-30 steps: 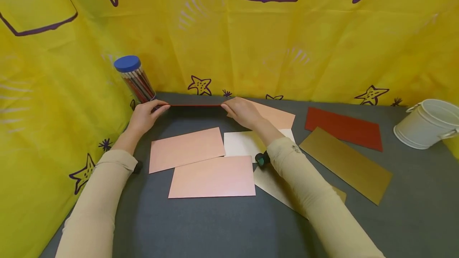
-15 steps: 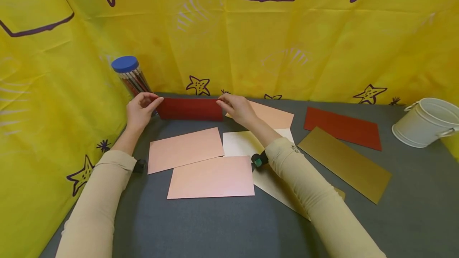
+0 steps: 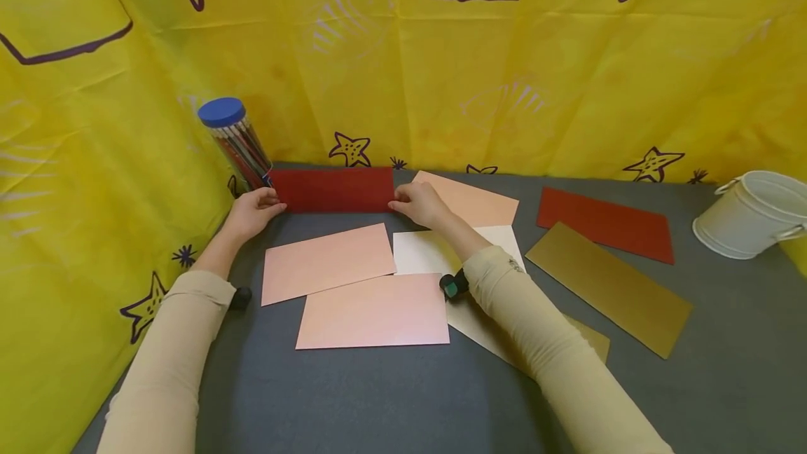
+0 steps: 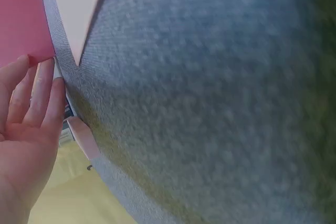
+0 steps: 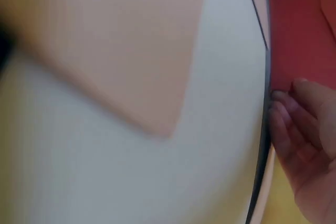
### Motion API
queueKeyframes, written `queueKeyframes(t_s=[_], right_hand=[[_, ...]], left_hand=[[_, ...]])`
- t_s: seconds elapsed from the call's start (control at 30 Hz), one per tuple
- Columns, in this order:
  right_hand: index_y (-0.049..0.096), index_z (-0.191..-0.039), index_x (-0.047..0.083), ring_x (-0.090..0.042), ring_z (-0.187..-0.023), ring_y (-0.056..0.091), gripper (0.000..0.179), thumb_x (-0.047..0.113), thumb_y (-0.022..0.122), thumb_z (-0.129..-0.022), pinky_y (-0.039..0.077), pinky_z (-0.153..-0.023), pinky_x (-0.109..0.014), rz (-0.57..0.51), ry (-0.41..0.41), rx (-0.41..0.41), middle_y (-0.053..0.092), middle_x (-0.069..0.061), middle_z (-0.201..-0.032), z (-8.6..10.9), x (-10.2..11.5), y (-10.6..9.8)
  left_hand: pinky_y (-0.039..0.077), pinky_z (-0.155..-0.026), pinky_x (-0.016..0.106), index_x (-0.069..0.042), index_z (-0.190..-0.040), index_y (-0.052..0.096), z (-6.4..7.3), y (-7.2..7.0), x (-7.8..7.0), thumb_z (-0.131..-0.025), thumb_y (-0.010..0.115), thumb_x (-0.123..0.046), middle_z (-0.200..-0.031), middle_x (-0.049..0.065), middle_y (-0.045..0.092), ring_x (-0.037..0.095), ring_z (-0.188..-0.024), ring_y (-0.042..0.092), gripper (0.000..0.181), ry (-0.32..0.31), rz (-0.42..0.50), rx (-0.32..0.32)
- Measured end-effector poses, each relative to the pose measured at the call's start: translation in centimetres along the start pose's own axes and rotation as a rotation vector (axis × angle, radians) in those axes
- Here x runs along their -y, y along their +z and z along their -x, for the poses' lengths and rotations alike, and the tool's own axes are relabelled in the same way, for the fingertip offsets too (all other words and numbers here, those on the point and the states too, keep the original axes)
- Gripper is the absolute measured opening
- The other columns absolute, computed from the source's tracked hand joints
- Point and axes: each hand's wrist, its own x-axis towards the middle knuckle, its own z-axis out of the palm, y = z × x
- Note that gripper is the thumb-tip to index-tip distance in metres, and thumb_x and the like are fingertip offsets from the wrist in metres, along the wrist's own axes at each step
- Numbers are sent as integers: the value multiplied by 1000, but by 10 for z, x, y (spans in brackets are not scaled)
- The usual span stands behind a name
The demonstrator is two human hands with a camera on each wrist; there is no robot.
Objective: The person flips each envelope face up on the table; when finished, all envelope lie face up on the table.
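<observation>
Red card (image 3: 337, 190) is held on edge behind two pink cards (image 3: 373, 310) on the grey surface (image 3: 347, 405); left hand (image 3: 252, 213) and right hand (image 3: 422, 203) pinch its lower corners with their fingers (image 4: 44, 88).

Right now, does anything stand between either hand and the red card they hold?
Nothing visible does: the left hand pinches the red card at one lower corner, the right hand at the other. The blue-lidded jar stands beyond the left hand.

Panel (image 3: 337, 190) behind two cards (image 3: 328, 265), jar (image 3: 236, 142) left, perhaps touching, bucket (image 3: 747, 219) right
</observation>
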Motion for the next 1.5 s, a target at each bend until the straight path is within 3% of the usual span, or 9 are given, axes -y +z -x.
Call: queueKeyframes(t_s=[0.23,0.37,0.5,0.73,0.97,1.17,1.3,1.5], right_hand=[[74,-93,2,-14,-68,67,19,21,70,-92,53,-63,-21,-196,196,-62,70,-7,-79,0,8,6],[76,-89,1,-13,-62,67,19,20,74,-88,54,-60,-21,-299,300,-95,70,-8,-75,-1,8,9],[76,-85,0,-11,-57,66,18,19,76,-86,53,-57,-19,-329,359,-107,69,-7,-71,-3,7,12],[75,-81,2,-10,-54,65,19,20,77,-85,51,-54,-18,-305,397,-118,68,-6,-68,-6,9,12],[76,-78,2,-9,-51,64,19,20,79,-84,48,-52,-15,-283,408,-123,68,-6,-65,-7,12,11],[75,-78,2,-9,-51,63,18,19,78,-84,47,-51,-15,-274,406,-126,68,-6,-65,-6,14,10],[74,-78,3,-10,-53,62,17,18,77,-86,46,-51,-16,-251,402,-127,67,-6,-67,-5,16,11],[71,-82,3,-13,-58,63,15,16,72,-89,48,-55,-19,-142,310,-93,67,-7,-77,-3,18,15]], left_hand=[[47,-97,44,7,-137,47,-3,6,-5,-100,56,-18,-124,29,58,39,-111,59,45,-93,48,-33],[46,-98,46,5,-134,53,-3,8,-9,-99,58,-20,-121,28,61,39,-110,60,43,-135,4,-64],[46,-97,46,4,-130,57,-1,12,-11,-98,60,-22,-118,27,63,38,-111,58,41,-167,-35,-92],[49,-87,41,6,-126,61,-4,17,-14,-96,63,-19,-111,26,66,37,-104,61,39,-145,-93,-153],[40,-100,49,10,-122,62,-5,21,-15,-94,67,-16,-107,27,67,41,-109,59,39,-89,-148,-196],[39,-101,49,10,-122,62,-5,22,-16,-92,70,-19,-109,27,66,41,-114,53,42,-98,-165,-190],[43,-96,49,9,-120,64,-5,22,-16,-91,70,-19,-110,28,66,41,-108,56,40,-92,-190,-180],[47,-89,49,10,-119,64,-4,22,-14,-93,68,-19,-107,28,66,40,-100,59,39,-60,-244,-151]])
